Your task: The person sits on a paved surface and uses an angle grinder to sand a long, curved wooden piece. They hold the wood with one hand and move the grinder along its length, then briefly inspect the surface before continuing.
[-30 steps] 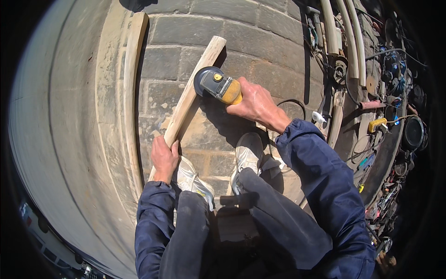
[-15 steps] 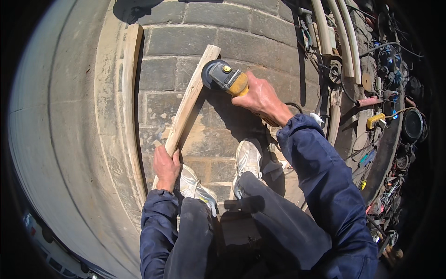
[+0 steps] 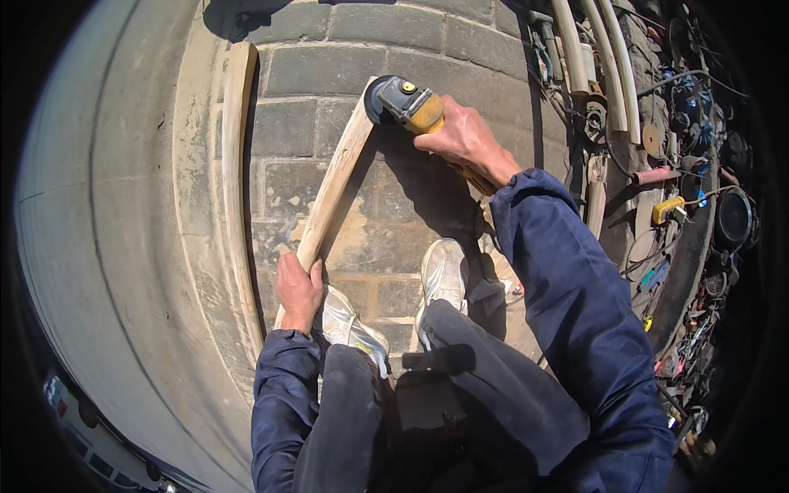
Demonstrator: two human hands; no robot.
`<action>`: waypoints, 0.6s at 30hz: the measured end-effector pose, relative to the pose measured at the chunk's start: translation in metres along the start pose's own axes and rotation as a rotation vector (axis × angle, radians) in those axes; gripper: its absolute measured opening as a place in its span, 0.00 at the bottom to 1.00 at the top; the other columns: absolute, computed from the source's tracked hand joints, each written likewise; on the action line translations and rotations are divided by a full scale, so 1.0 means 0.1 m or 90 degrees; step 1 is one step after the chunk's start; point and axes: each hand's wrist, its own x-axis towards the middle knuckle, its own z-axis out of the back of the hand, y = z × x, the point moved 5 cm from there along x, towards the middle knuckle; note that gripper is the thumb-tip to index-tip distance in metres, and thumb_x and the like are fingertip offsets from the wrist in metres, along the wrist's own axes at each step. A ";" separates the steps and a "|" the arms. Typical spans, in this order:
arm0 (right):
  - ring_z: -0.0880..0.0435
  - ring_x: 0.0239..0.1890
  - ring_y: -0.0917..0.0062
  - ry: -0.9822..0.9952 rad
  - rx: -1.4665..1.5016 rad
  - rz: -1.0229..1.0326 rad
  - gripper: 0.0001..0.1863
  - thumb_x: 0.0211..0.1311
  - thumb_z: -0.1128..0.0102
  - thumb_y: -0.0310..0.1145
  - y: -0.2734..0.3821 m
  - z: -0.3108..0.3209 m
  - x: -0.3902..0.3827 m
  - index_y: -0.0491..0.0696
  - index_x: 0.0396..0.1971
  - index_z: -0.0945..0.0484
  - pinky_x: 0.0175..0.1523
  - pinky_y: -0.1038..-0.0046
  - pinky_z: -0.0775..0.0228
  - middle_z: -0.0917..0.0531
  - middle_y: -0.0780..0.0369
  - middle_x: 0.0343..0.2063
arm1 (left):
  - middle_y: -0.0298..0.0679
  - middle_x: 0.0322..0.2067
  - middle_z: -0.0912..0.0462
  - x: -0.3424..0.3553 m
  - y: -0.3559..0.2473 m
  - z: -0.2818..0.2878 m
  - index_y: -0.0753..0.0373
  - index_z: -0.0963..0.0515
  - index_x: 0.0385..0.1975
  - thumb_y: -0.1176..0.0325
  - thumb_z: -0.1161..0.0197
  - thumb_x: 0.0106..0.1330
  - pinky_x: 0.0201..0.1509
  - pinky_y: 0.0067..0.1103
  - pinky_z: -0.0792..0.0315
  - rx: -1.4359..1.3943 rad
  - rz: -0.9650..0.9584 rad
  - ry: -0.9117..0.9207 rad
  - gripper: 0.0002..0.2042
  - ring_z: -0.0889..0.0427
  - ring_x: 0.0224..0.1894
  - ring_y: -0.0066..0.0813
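Observation:
My left hand (image 3: 299,286) is closed round the lower part of a pale wooden bar (image 3: 339,181), which slants up and to the right between my shoes and the far paving. In my right hand (image 3: 470,141) is a yellow and grey angle grinder (image 3: 417,104), its body wrapped by my fingers. The grinder's dark round disc (image 3: 381,99) lies at the bar's far end and overlaps it; whether it touches the wood I cannot tell. A second wooden bar (image 3: 236,164) lies on the ground to the left, apart from my hands.
Grey paving bricks (image 3: 320,68) lie beneath the work. At the right are long pale poles (image 3: 611,66), a yellow power socket (image 3: 667,209), a hammer (image 3: 544,31), cables and a heap of small tools and scrap. My white shoes (image 3: 445,269) stand close to the bar.
My right hand has moved the grinder a little farther away, up the bar to its far end. My left hand still holds the bar in nearly the same place.

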 end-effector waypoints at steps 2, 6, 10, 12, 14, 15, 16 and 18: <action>0.04 0.46 0.50 -0.022 -0.022 0.056 0.36 0.54 0.20 0.46 0.00 0.01 -0.03 0.36 0.57 0.17 0.53 0.56 0.13 0.06 0.44 0.43 | 0.57 0.47 0.19 -0.03 0.01 0.01 0.68 0.26 0.56 0.60 0.22 0.72 0.53 0.51 0.22 0.007 0.008 0.005 0.24 0.19 0.52 0.66; 0.04 0.46 0.50 0.004 0.058 0.034 0.37 0.54 0.19 0.48 -0.17 -0.10 -0.03 0.38 0.59 0.17 0.53 0.56 0.13 0.05 0.47 0.42 | 0.58 0.48 0.20 -0.03 0.04 0.03 0.69 0.26 0.56 0.60 0.23 0.72 0.55 0.51 0.23 0.017 0.015 0.026 0.24 0.19 0.52 0.66; 0.04 0.49 0.50 -0.076 0.008 -0.025 0.38 0.55 0.19 0.49 -0.12 0.19 0.21 0.39 0.60 0.17 0.56 0.55 0.13 0.05 0.45 0.44 | 0.57 0.47 0.21 0.00 -0.03 -0.01 0.68 0.27 0.57 0.61 0.22 0.72 0.55 0.50 0.22 0.002 -0.018 -0.015 0.25 0.19 0.52 0.66; 0.05 0.48 0.41 -0.100 0.022 0.047 0.39 0.52 0.19 0.51 -0.07 0.16 0.09 0.33 0.54 0.18 0.55 0.50 0.13 0.07 0.37 0.43 | 0.56 0.47 0.21 -0.02 -0.01 0.01 0.68 0.26 0.57 0.60 0.22 0.72 0.55 0.50 0.22 0.004 -0.021 -0.023 0.24 0.19 0.52 0.65; 0.06 0.48 0.39 -0.058 0.023 0.067 0.39 0.53 0.19 0.50 -0.03 -0.05 -0.14 0.34 0.54 0.19 0.56 0.49 0.13 0.07 0.37 0.43 | 0.56 0.47 0.20 -0.02 -0.02 0.01 0.68 0.26 0.56 0.60 0.22 0.72 0.55 0.50 0.22 0.004 -0.024 -0.032 0.24 0.19 0.52 0.65; 0.06 0.48 0.39 -0.039 0.024 0.074 0.38 0.53 0.19 0.49 0.00 -0.15 -0.27 0.34 0.54 0.20 0.57 0.48 0.14 0.07 0.36 0.43 | 0.56 0.47 0.20 -0.02 -0.03 0.01 0.68 0.26 0.56 0.60 0.22 0.72 0.55 0.50 0.22 0.003 -0.027 -0.035 0.24 0.19 0.52 0.65; 0.06 0.48 0.37 0.008 -0.016 0.069 0.37 0.53 0.20 0.48 0.08 -0.28 -0.37 0.35 0.54 0.21 0.57 0.47 0.14 0.08 0.36 0.43 | 0.56 0.47 0.20 -0.03 -0.01 0.03 0.68 0.26 0.56 0.60 0.22 0.72 0.55 0.50 0.22 0.008 -0.027 -0.039 0.24 0.19 0.52 0.65; 0.07 0.48 0.37 0.040 -0.031 0.101 0.36 0.53 0.20 0.47 0.22 -0.39 -0.50 0.36 0.53 0.20 0.57 0.47 0.14 0.08 0.36 0.43 | 0.56 0.47 0.20 -0.03 0.01 0.03 0.67 0.26 0.56 0.60 0.22 0.72 0.54 0.50 0.22 0.010 -0.020 -0.033 0.24 0.19 0.51 0.65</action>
